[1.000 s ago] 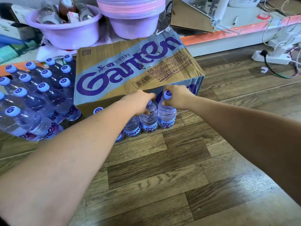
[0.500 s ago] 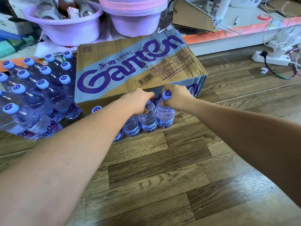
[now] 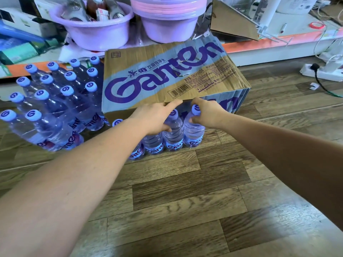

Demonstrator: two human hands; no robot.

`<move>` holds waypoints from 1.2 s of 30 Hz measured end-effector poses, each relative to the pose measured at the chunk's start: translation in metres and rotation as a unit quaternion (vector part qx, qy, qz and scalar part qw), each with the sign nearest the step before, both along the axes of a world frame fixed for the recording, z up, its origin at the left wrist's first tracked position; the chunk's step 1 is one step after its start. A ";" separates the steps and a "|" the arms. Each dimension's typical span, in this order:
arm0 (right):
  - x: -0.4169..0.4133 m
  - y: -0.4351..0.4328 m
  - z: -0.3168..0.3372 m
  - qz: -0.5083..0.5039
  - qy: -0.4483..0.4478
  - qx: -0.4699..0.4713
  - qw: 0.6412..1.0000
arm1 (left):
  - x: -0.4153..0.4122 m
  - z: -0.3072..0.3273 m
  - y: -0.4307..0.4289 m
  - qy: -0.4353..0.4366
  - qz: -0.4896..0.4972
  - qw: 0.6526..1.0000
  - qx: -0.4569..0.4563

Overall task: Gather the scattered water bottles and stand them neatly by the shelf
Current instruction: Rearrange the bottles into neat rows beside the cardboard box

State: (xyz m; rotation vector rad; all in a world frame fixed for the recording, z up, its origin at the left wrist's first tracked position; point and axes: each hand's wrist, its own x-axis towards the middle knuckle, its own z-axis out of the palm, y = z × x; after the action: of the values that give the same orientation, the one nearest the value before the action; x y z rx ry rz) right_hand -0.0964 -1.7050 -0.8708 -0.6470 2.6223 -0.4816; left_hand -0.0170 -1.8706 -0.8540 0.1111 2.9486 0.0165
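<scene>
A row of clear water bottles with blue caps stands on the wood floor against the front of a Ganten cardboard box (image 3: pixel 148 80). My right hand (image 3: pixel 206 113) grips the neck of the rightmost bottle (image 3: pixel 194 135), just under its cap. My left hand (image 3: pixel 154 117) is beside it with fingers spread; the thumb touches the shoulder of the second bottle (image 3: pixel 174 134), whose cap shows. Two more bottles (image 3: pixel 154 144) stand left of these, partly hidden by my left forearm. The shelf base (image 3: pixel 269 42) with an orange edge runs behind the box.
A shrink-wrapped pack of several bottles (image 3: pixel 55 101) stands left of the box. Two purple basins (image 3: pixel 96 32) sit behind it, one holding bottles. A power strip (image 3: pixel 319 71) with a black cable lies on the floor at right. Bare wood floor (image 3: pixel 185 191) lies in front.
My left hand has opened from the second bottle's cap, fingers now spread and the cap uncovered. My right hand stays closed on the rightmost bottle's neck.
</scene>
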 end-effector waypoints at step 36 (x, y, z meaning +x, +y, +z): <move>0.111 -0.334 0.017 0.292 0.106 0.065 0.948 | 0.176 -0.009 -0.325 0.063 0.356 0.932 0.027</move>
State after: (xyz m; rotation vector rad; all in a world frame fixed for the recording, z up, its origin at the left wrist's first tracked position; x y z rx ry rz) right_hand 0.0143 -2.0388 -0.8536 -1.4275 2.4473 -0.0572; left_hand 0.1587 -2.1958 -0.8631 -0.9804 2.9301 0.1958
